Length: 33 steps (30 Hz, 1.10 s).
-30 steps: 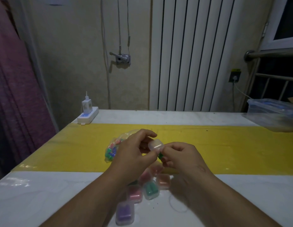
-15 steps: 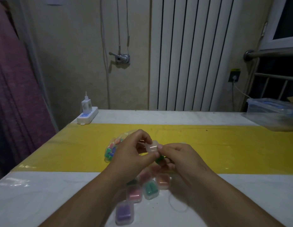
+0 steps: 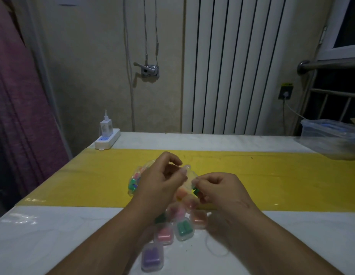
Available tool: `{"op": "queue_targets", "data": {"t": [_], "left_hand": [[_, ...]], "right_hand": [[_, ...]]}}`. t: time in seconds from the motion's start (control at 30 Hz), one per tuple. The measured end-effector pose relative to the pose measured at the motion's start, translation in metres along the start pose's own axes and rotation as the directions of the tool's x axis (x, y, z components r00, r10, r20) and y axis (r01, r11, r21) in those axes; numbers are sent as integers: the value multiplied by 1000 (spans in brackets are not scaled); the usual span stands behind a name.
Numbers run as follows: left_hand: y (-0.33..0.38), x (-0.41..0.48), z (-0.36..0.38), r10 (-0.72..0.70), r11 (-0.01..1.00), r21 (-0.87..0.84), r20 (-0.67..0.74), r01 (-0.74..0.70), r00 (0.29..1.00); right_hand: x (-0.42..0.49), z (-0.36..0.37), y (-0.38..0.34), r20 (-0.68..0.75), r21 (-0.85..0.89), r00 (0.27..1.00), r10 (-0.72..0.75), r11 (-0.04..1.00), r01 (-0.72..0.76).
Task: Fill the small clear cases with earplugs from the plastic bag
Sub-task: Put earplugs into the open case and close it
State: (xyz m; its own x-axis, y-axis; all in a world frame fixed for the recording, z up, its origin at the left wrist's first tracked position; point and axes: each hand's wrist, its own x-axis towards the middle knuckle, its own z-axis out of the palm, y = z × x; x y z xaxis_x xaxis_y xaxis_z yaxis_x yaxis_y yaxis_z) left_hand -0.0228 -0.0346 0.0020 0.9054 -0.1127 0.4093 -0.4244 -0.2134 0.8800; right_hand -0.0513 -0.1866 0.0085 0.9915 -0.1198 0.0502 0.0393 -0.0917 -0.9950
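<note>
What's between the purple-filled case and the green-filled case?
Head view: one pink-filled case lies between the purple-filled case and green-filled case.

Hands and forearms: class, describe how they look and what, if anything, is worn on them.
The left hand and right hand are bare: no gloves, rings or watch visible. Both forearms are bare too, no sleeve in view. A short curved mark crosses the right hand's back.

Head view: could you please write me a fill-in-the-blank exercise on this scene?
The right hand pinches a ___ earplug.
The raised case is in the ___ hand.
The nearest case on the table holds ___ earplugs.
Missing: green; left; purple.
</note>
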Motion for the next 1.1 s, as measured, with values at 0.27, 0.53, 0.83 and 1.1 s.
{"op": "queue_targets", "data": {"t": [0.27, 0.53, 0.83, 1.1], "left_hand": [[5, -1, -6, -127, 986, -95, 95, 136, 987], [4, -4, -4, -132, 984, 141, 134, 113, 982], [0, -1, -5, -148, 986, 91, 85, 140, 985], [-6, 2, -3, -128, 977, 171, -3, 127, 992]], "right_hand": [[0, 0, -4, -16, 146, 998, 58, 988, -55], [-1, -1, -4, 22, 226, 997, 80, 971, -83], [5, -6, -2, -10, 149, 999, 42, 988, -40], [9, -16, -2, -130, -6, 959, -253, 967, 254]]}}
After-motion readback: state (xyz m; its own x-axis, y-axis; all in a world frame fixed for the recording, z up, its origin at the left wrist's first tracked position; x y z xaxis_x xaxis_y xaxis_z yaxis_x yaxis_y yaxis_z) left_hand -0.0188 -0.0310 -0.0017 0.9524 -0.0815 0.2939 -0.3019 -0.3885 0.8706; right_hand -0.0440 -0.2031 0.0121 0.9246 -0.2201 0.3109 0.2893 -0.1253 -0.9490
